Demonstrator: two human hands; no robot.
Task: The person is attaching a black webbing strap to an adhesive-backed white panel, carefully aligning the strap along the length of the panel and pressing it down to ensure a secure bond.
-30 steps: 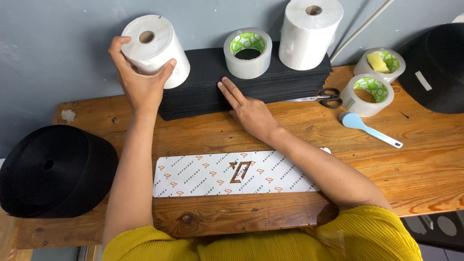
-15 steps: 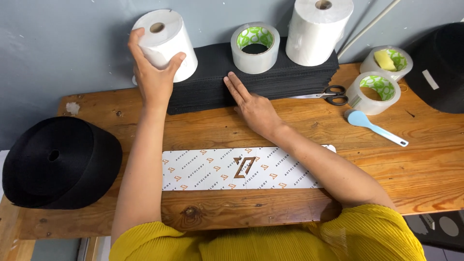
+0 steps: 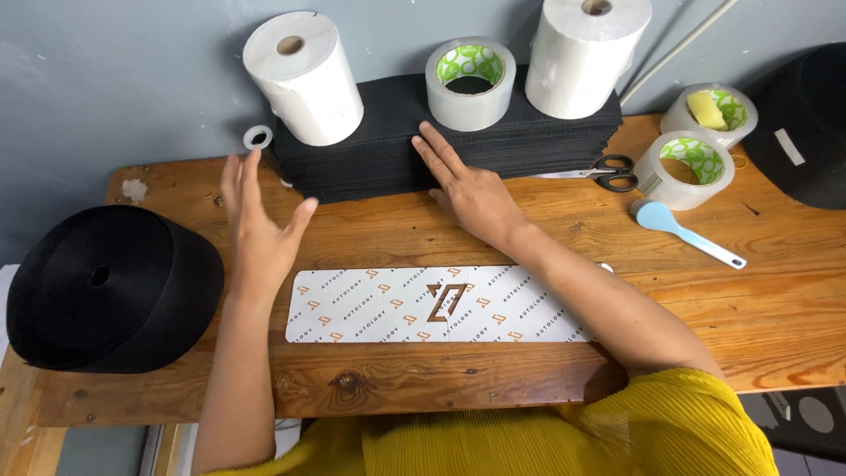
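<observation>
While I watch the head view, my left hand (image 3: 260,231) hovers open over the wooden desk (image 3: 793,291), holding nothing, just below a white paper roll (image 3: 304,78) lying tilted on the black fabric stack (image 3: 397,132). My right hand (image 3: 471,189) rests flat, fingers spread, against that stack. A printed white strip (image 3: 441,304) lies nearest me, apparently untouched. Tape rolls (image 3: 470,85), scissors (image 3: 608,172) and a blue scoop (image 3: 683,231) crowd the right.

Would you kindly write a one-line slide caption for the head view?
Right hand flat against a black stack, left hand open below a white paper roll.
</observation>
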